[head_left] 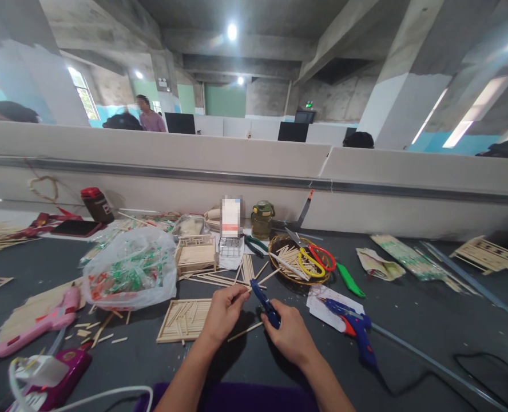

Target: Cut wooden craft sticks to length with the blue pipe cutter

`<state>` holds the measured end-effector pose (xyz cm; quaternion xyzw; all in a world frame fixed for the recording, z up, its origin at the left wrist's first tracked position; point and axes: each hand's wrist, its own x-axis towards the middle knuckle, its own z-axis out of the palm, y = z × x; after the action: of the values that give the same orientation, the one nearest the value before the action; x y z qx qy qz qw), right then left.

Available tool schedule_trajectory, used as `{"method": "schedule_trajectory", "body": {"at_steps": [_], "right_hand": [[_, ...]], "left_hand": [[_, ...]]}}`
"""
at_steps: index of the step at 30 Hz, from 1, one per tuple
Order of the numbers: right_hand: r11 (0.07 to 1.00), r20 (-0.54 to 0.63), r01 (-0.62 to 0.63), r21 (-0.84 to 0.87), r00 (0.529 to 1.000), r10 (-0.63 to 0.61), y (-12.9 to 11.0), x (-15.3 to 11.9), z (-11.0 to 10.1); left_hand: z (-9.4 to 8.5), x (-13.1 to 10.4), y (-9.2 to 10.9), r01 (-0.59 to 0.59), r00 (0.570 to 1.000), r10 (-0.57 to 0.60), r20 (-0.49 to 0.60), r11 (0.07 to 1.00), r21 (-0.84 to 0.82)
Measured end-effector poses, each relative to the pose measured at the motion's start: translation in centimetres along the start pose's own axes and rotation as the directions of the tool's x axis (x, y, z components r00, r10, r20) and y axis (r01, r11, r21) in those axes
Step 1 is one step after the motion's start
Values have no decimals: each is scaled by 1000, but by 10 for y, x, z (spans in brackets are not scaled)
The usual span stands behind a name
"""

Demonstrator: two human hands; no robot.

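Between the fingertips of my left hand [226, 309] is a thin wooden stick [249, 289], its end pointing at the tool. My right hand [290, 332] is closed round blue cutters [263, 301], whose head meets the stick. Most of the grip is hidden by my palm. Below and left of my left hand lies a slatted wooden panel [163, 327] with short cut sticks on it. Beyond both hands, longer sticks [247, 269] lie in a loose pile beside a small wooden model [197, 257]. One more stick [245, 331] rests on the table between my forearms.
A basket [275, 269] holds short sticks and scissors [312, 260]. At right lies a blue glue gun [359, 335] on paper; at left are a pink glue gun [43, 326], a plastic bag [131, 269] and a power strip [67, 372]. Bottles stand by the partition [151, 151].
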<state>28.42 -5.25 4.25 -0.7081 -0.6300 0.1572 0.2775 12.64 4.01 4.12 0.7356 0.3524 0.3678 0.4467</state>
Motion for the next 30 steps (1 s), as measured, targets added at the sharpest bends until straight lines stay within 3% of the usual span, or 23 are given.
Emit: {"method": "schedule_trajectory", "body": {"at_steps": [8, 19, 30], "right_hand": [[999, 18, -1, 39, 1000, 0, 2, 4, 3], [999, 46, -36, 41, 998, 34, 3, -3, -1], [999, 34, -19, 31, 999, 18, -2, -6, -3]], "left_hand": [[7, 0, -5, 47, 995, -48, -85, 999, -11], [-1, -1, 4, 15, 997, -10, 71, 997, -70], [-6, 0, 6, 85, 990, -61, 130, 977, -193]]}}
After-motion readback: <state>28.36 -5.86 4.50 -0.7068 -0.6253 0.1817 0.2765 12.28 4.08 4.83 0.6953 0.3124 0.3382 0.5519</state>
